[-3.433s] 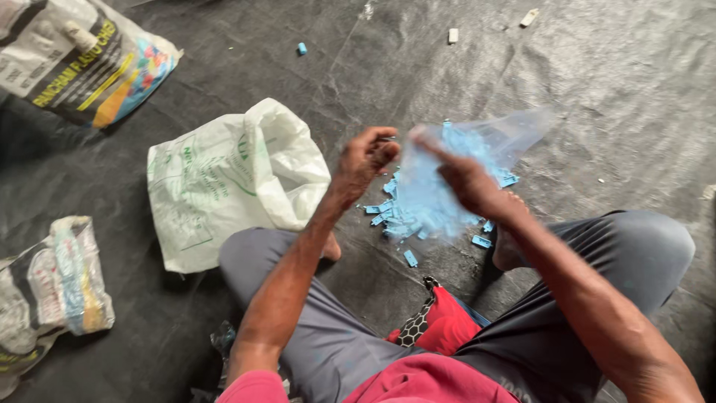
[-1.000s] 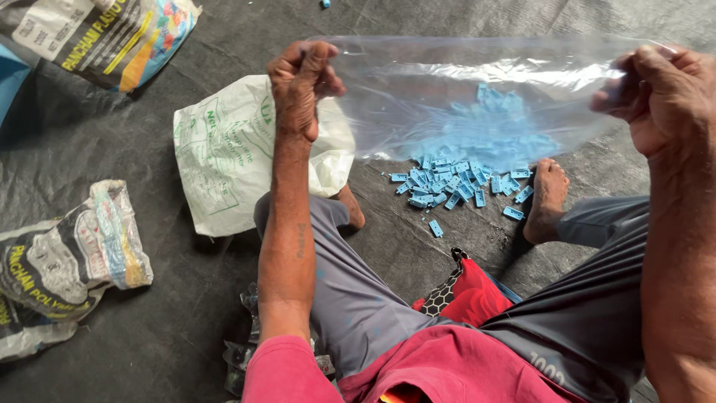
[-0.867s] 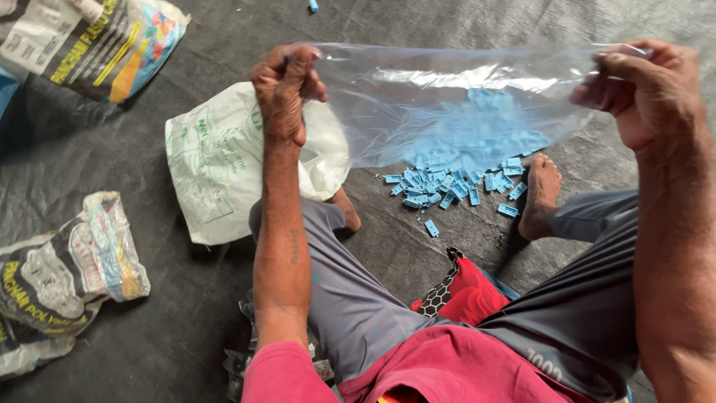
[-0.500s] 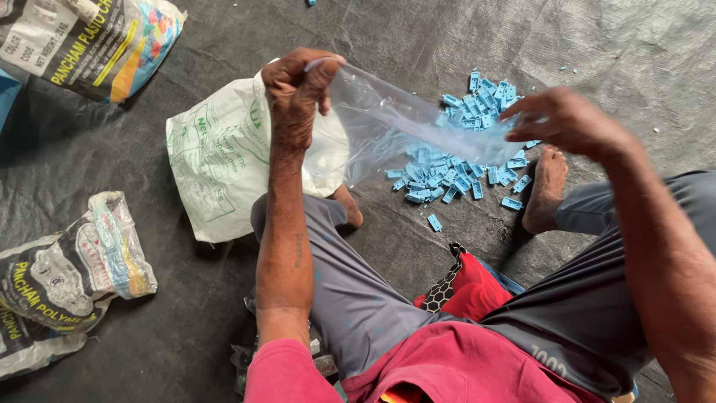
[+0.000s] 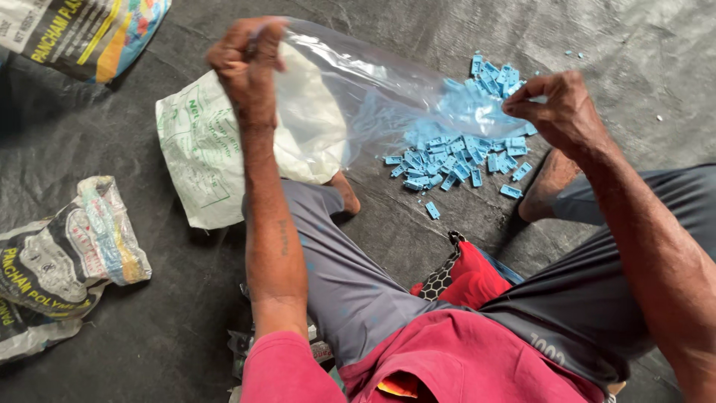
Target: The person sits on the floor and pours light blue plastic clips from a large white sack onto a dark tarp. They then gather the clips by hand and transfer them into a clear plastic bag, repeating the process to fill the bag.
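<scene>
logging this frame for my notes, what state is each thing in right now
left hand: raised, grip shut on one edge of the clear plastic bag
right hand: lower, grip pinching the bag's other edge
clear plastic bag: stretched between both hands, slanting down toward the right hand
blue plastic pieces: loose pile on the black sheet
white sack: lying flat, crumpled
printed sacks: lying crumpled on the sheet

Clear plastic bag [image 5: 358, 89], stretched between left hand [image 5: 246, 60] and right hand [image 5: 556, 112]. White sack [image 5: 216, 157] with green print, flat on floor beneath. Printed sack [image 5: 82, 33], grey with yellow, blue, at upper left. Crumpled printed sack [image 5: 63, 257] at left edge.
</scene>
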